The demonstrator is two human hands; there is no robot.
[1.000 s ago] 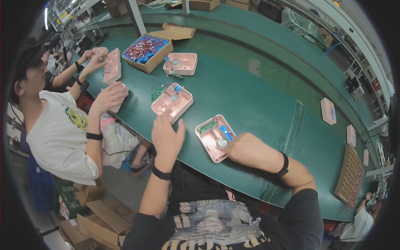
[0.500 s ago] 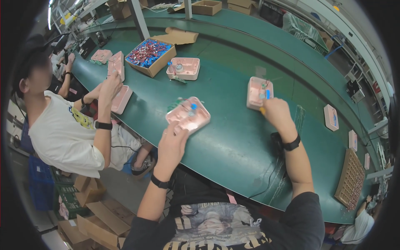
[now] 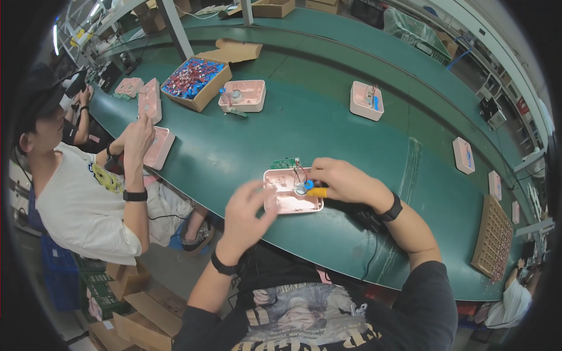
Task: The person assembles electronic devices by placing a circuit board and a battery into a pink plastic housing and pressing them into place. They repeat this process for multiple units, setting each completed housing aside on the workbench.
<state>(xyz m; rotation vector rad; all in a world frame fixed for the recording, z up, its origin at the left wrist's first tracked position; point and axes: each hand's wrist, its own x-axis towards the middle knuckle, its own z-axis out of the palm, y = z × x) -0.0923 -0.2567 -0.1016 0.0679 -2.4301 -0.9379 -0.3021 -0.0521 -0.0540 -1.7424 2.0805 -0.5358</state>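
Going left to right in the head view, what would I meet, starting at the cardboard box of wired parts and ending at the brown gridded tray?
Cardboard box, left hand, front pink housing, right hand holding a yellow object, farther pink housing, brown gridded tray.

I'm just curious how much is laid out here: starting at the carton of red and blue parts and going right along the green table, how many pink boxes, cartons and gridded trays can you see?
Pink boxes: 6, one between the left hand and right hand
Carton: 1
Gridded tray: 1
Total: 8
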